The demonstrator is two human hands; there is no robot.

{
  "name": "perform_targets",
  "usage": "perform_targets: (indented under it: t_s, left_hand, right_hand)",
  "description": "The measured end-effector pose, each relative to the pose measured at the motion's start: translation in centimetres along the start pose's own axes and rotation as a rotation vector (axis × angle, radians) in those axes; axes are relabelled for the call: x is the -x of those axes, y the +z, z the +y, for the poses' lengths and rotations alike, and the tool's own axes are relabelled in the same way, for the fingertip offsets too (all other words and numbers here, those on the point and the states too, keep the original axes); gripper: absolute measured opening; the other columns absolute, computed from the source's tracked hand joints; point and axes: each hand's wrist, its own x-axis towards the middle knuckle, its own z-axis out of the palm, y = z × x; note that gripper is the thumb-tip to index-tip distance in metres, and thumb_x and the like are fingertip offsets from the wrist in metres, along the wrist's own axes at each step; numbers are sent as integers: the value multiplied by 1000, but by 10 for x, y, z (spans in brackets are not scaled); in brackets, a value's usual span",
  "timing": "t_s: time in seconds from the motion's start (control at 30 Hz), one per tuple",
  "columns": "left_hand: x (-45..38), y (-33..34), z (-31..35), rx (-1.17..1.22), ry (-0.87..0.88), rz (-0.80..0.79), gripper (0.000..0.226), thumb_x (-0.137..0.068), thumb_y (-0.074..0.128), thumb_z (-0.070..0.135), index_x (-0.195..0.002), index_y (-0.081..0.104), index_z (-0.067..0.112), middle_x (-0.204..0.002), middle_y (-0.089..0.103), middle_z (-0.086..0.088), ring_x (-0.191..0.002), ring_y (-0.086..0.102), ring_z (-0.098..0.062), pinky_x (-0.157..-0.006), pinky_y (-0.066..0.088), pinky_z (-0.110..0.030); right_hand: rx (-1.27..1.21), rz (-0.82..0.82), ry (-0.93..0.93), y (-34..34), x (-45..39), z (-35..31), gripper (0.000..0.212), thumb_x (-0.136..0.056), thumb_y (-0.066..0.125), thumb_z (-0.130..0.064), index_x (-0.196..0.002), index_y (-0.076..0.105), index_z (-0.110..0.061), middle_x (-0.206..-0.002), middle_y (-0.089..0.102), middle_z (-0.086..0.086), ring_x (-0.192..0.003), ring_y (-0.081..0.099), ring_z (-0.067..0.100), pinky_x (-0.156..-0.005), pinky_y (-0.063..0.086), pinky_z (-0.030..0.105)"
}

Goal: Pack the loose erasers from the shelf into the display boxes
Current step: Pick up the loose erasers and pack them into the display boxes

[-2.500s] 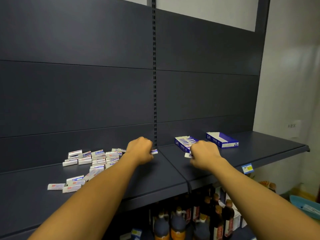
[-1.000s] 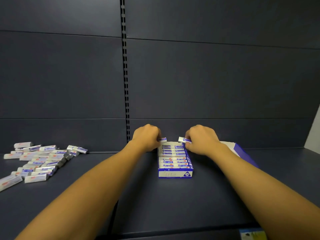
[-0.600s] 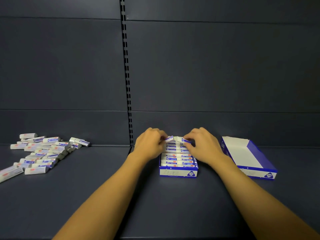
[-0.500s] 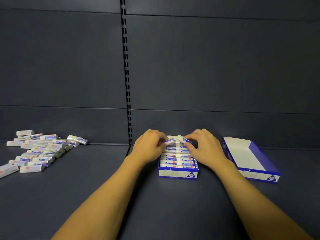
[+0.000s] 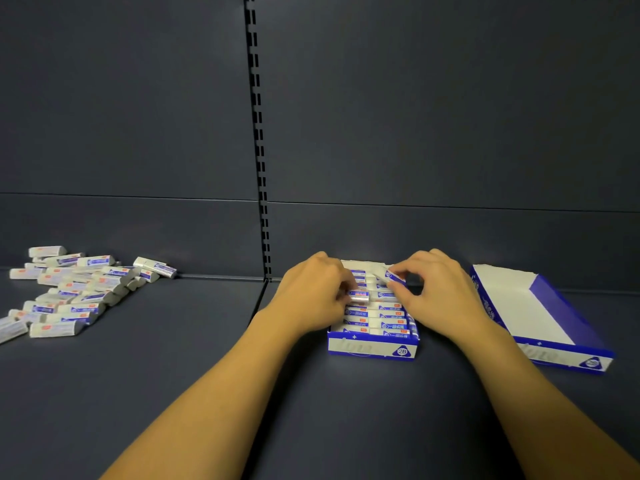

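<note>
Loose erasers point(image 5: 74, 292) heaped left; display box point(image 5: 374, 346) nearly full.

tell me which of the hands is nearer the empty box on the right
Right. The right hand is over the filled box, beside the empty box; the left hand is at the filled box's far side.

Shelf point(image 5: 173, 393): painted metal by the look, dark grey, matt and smooth, faint sheen near the front.
Back panel point(image 5: 415, 116): same matt dark finish, flat sheets with thin seams.
Upright point(image 5: 258, 133): slotted strip, darker, dull.
Full box point(image 5: 372, 348): printed card, blue and white, light gloss on the front.
Empty box point(image 5: 519, 303): card, plain matt white inside, blue print outside.
Erasers point(image 5: 79, 292): white, in blue-and-white paper sleeves, bare ends dull, some sleeves slightly shiny.
</note>
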Motion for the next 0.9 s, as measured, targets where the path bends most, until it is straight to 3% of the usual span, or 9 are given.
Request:
perform_targets:
  t_s: [0.3,0.9]
  left_hand:
    - [2,1,4,15,-26,-25,31,-95,65,29,-126,69,25,-127,61,5,-122,47,-11,-81,40,-24]
    - [1,3,8,37,-74,-54,27,-93,69,25,-120,71,22,-124,63,0,-118,56,-16,-95,53,-33]
  right_hand:
    - [30,-46,-11,-6,5,-6,39,-89,66,-47,-124,66,-30,-119,64,-13,-103,48,3,-81,43,20]
    - [156,-292,-58,-15,8,-19,41,-92,64,-44,-130,64,-27,-131,55,-8,-116,49,7,-91,47,21]
